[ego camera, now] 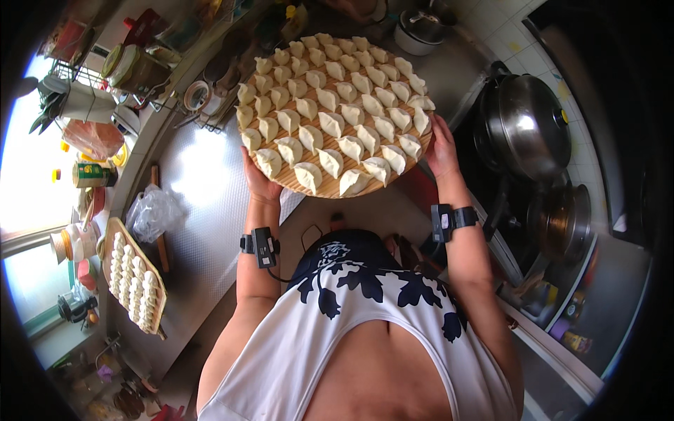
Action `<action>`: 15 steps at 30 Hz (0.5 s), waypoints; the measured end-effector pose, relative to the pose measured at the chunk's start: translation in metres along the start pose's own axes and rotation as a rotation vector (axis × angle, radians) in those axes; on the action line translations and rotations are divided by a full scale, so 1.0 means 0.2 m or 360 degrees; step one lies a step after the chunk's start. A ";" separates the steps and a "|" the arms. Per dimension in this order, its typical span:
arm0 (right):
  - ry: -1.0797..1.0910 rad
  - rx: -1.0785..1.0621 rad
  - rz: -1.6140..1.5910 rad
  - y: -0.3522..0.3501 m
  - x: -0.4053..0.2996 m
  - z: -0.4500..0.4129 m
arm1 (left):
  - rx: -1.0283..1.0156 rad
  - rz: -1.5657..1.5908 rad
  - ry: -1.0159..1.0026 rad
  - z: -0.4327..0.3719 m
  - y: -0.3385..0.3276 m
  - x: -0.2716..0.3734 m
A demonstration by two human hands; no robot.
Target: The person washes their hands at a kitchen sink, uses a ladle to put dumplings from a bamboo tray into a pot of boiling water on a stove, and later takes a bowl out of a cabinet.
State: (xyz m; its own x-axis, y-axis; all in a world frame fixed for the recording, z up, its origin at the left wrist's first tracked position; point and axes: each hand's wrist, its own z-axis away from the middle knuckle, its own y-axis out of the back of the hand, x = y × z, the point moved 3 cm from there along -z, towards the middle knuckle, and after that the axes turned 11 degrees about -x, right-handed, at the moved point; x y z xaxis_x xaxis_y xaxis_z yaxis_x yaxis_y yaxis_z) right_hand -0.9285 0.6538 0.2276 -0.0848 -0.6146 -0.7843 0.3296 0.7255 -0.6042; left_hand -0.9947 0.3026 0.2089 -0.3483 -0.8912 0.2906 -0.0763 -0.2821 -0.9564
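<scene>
Both hands hold a large round tray of woven bamboo or reed [295, 185] out in front of my body. My left hand [261, 181] grips its near left rim, the fingers passing underneath. On the opposite side, my right hand [442, 147] clasps the right rim, and its fingers are partly hidden by the tray. Rows of raw, pleated dumplings [331, 124] cover the tray. Below the near rim the floor shows. Each of my forearms wears a black strapped device.
A steel counter [205, 210] at left bears a board [158, 316] with more dumplings and a crumpled plastic bag [154, 213]. At right, a lidded steel pot [526, 126] and another pan [561, 221] stand by the stove. A white pot [416, 39] sits at the back.
</scene>
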 end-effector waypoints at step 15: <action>0.0267 0.0033 -0.0335 0.11 0.09 0.06 | 0.0371 -0.0644 0.0197 0.11 -0.04 -0.09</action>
State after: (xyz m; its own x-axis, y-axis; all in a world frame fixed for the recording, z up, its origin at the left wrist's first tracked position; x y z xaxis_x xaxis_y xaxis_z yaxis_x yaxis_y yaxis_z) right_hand -0.9116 0.6539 0.2015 -0.3074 -0.6903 -0.6550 0.3070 0.5795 -0.7549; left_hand -0.9675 0.3123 0.2117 -0.4434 -0.6487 0.6186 -0.0222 -0.6819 -0.7311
